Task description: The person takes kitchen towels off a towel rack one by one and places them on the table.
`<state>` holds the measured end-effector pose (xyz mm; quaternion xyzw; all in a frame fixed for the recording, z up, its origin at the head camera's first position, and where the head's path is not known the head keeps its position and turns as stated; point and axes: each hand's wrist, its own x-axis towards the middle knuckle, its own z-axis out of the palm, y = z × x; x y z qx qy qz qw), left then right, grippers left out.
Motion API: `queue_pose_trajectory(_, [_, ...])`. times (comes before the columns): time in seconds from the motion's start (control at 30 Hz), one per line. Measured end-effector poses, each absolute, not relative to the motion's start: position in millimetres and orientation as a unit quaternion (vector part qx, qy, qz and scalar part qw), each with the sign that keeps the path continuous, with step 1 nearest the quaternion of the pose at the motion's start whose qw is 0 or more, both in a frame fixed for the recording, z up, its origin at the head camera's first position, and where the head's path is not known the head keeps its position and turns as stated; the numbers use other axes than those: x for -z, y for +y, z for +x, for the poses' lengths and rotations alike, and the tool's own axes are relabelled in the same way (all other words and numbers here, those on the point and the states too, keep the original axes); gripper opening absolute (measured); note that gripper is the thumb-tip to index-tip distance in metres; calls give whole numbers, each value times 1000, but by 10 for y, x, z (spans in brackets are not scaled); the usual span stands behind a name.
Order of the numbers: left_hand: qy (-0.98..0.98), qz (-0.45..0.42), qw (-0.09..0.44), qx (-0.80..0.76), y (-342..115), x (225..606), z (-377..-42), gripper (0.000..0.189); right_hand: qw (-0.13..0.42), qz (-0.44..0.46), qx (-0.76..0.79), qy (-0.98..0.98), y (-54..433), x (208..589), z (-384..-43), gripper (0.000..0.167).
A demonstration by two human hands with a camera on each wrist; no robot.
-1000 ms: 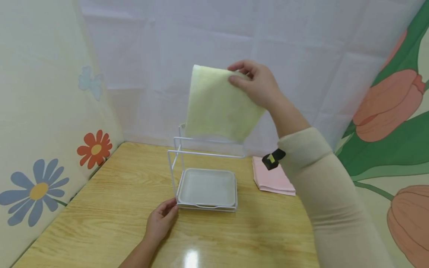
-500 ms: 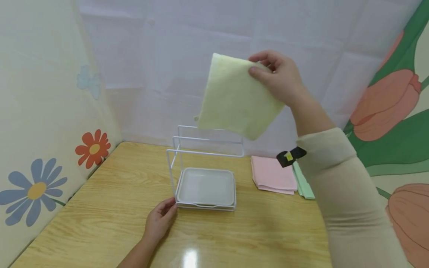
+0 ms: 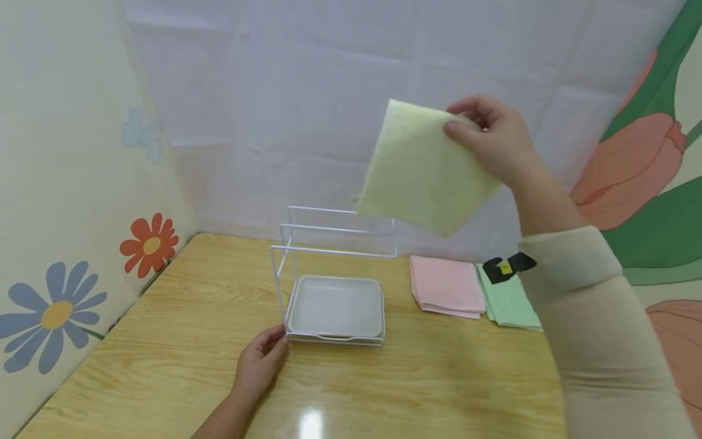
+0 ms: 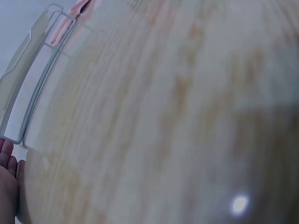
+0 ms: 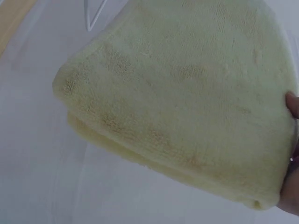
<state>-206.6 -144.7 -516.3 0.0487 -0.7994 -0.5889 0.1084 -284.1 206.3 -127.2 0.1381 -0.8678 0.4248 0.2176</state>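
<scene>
My right hand [image 3: 490, 137] pinches a folded pale yellow towel [image 3: 425, 167] by its upper edge, with thumb in front and fingers behind. The towel hangs in the air, right of and above a white wire rack [image 3: 334, 251]. Its fuzzy surface and folded layers fill much of the right wrist view, where the thumb [image 5: 293, 105] shows at the right edge. At the rack's front left corner my left hand [image 3: 259, 361] holds the frame low down, near the table. A pale grey tray [image 3: 336, 308] lies in the rack's base.
On the wooden table [image 3: 428, 378], a folded pink towel [image 3: 446, 286] lies right of the rack. Beside it is a folded green towel [image 3: 510, 299], partly hidden by the right sleeve. A white cloth backdrop [image 3: 263, 91] hangs behind, with a flower-patterned wall [image 3: 55, 152] at left.
My right hand has carried the yellow towel rightward, away from over the rack's rails. The green towel has come into view from behind the sleeve. My left hand stays at the rack's corner.
</scene>
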Motion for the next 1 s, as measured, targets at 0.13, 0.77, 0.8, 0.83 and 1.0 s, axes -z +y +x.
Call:
queue_pose_trajectory(0.13, [-799, 47, 109, 589, -1448, 5161, -2057, 31, 234, 133, -424, -864, 2215, 1283, -2811, 14])
queue_pose_trajectory(0.77, [-808, 59, 107, 577, -1454, 5150, -2041, 28, 223, 92, -381, -893, 2771, 1575, -2679, 13])
queue_pose_trajectory(0.8, [-808, 59, 105, 577, -1454, 5146, -2038, 29, 225, 90, -374, -895, 2788, 1591, -2674, 15])
queue_pose_trajectory(0.83, [-808, 60, 105, 577, -1453, 5143, -2036, 29, 225, 88, -369, -897, 2805, 1608, -2669, 16])
queue_pose_trajectory(1.0, [-804, 61, 107, 581, -1450, 5143, -2039, 28, 220, 75, -342, -911, 2867, 1712, -2631, 30])
